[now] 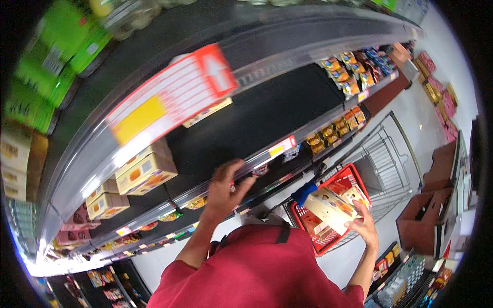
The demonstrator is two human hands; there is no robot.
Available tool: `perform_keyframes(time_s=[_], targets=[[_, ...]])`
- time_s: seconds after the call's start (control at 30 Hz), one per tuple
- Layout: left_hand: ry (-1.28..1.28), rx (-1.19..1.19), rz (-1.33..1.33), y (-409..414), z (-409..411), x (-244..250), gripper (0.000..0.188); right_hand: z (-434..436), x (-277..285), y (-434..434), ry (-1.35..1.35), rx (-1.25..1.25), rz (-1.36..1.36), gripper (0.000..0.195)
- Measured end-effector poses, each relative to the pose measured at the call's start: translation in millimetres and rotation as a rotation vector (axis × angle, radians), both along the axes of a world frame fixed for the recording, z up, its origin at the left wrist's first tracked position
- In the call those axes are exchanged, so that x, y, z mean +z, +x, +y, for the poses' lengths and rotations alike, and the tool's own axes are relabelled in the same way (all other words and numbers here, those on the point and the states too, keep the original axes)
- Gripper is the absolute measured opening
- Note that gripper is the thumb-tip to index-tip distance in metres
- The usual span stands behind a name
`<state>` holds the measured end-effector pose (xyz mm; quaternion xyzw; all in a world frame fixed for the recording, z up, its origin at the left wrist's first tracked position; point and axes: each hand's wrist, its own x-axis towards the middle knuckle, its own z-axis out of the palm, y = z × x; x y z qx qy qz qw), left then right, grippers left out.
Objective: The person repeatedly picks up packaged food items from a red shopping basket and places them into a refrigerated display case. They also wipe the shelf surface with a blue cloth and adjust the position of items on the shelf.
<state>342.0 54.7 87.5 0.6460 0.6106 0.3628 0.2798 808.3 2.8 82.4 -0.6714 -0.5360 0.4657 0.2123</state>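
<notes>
My left hand (228, 189) is raised at the front edge of a dark store shelf (246, 127), its fingers apart and nothing in them. Off to the right, my right hand (363, 224) has its thumb and fingers around the end of a small cream box (355, 195). That box is above a red plastic basket (354, 173), against a larger cream box (331, 208) in it. A blue item (305, 193) lies at the basket's left side. The basket rests on a metal shopping cart (389, 161). More cream boxes (146, 175) stand on the shelf at left.
A large red and white sign (173, 92) sticks out from the upper shelf edge. Green packages (54, 61) fill the upper left. Small snack packets (342, 73) sit on the shelf at right. Brown cartons (423, 219) stand beyond the cart, and pink boxes (446, 107) lie on the floor.
</notes>
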Motion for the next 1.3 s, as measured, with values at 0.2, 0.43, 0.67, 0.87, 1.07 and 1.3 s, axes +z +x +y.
perform_keyframes(time_s=[0.2, 0.43, 0.67, 0.87, 1.07, 1.3], targets=[[-0.751, -0.194, -0.836, 8, -15, -14, 0.068, 45, 55, -108, 0.141, 0.361, 0.258, 0.106], [-0.407, -0.064, -1.165, -16, -51, -11, 0.065, 78, 81, -183, 0.351, 0.683, 0.078, 0.116], [0.081, 0.035, -1.062, -31, -65, 6, 0.082, 106, 57, -218, 0.106, 0.356, 0.556, 0.082], [0.188, 0.140, -0.771, -37, -55, 13, 0.083, 137, 48, -244, 0.109, 0.457, 0.523, 0.058], [0.301, 0.342, -0.258, -62, -15, -24, 0.076, 189, 27, -288, 0.363, 0.585, 0.518, 0.054], [0.379, 0.437, -0.117, -89, 45, -45, 0.041, 245, -23, -342, 0.416, 0.495, 0.415, 0.061]])
